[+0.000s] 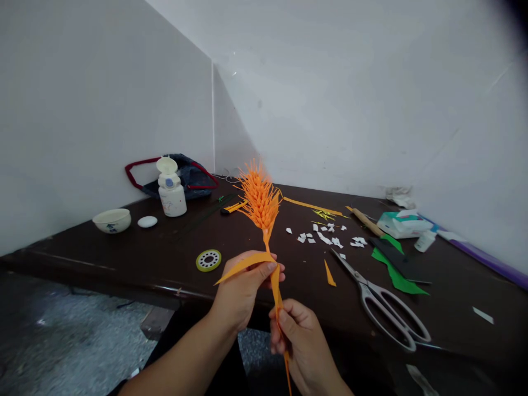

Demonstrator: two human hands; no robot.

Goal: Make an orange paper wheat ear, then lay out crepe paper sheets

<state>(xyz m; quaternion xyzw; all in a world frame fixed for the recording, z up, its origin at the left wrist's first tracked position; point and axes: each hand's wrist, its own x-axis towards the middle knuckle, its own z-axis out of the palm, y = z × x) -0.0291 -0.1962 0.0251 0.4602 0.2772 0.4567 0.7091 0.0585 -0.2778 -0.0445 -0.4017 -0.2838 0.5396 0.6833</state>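
An orange paper wheat ear (259, 201) stands upright in front of me on a thin stem wrapped in orange paper. My left hand (247, 280) pinches the stem just under the head, together with an orange paper strip (245, 264) that curves out to the left with a free pointed end. Lower down, my right hand (299, 335) grips the stem, thumb on its front. Below that hand the stem's thin end hangs past the table edge. A yellow-green tape roll (208, 260) lies left of my left hand, and grey-handled scissors (381, 300) lie open to the right.
White paper bits (325, 237), a small orange scrap (329, 273) and green paper (398, 269) are on the dark table (165, 258). A bowl (112, 220), a bottle (171, 192) and a bag (196, 176) stand at left. A tissue pack (404, 224) and glue bottle (426, 240) are at right.
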